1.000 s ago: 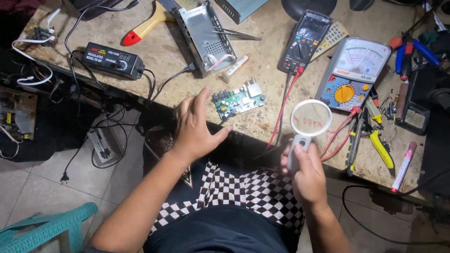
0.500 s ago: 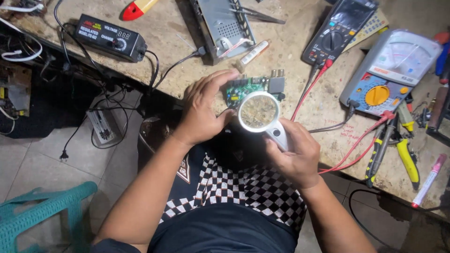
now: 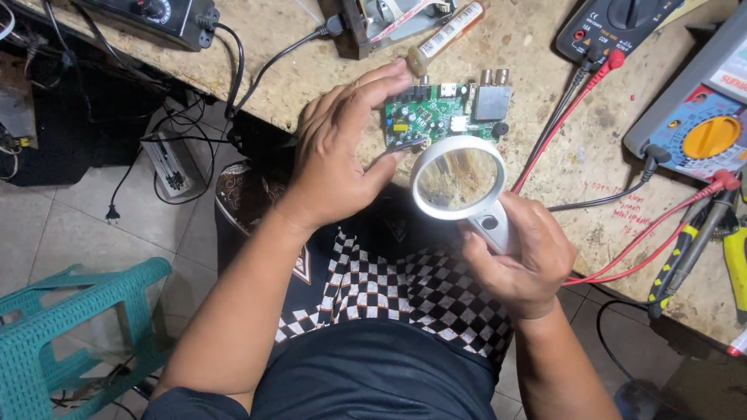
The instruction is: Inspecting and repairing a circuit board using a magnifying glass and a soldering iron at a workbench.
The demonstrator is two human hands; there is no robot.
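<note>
Left hand (image 3: 342, 159) held the green board (image 3: 436, 117) at the surface's (image 3: 311, 47) near edge | right hand (image 3: 517, 260) gripped the round magnifying glass (image 3: 457, 177) just over it | looking begun, nothing fixed yet.

Illumination is even, bright and diffuse across the workbench (image 3: 327, 47). Shadows are soft; the darkest area lies below the workbench edge, around the cables on the floor. The magnifying glass (image 3: 457, 177) lens, just below the circuit board (image 3: 436, 113), shows a pale washed-out reflection, and its contents are blurred. Focus is otherwise sharp. Straight lines bow slightly toward the frame edges.
</note>
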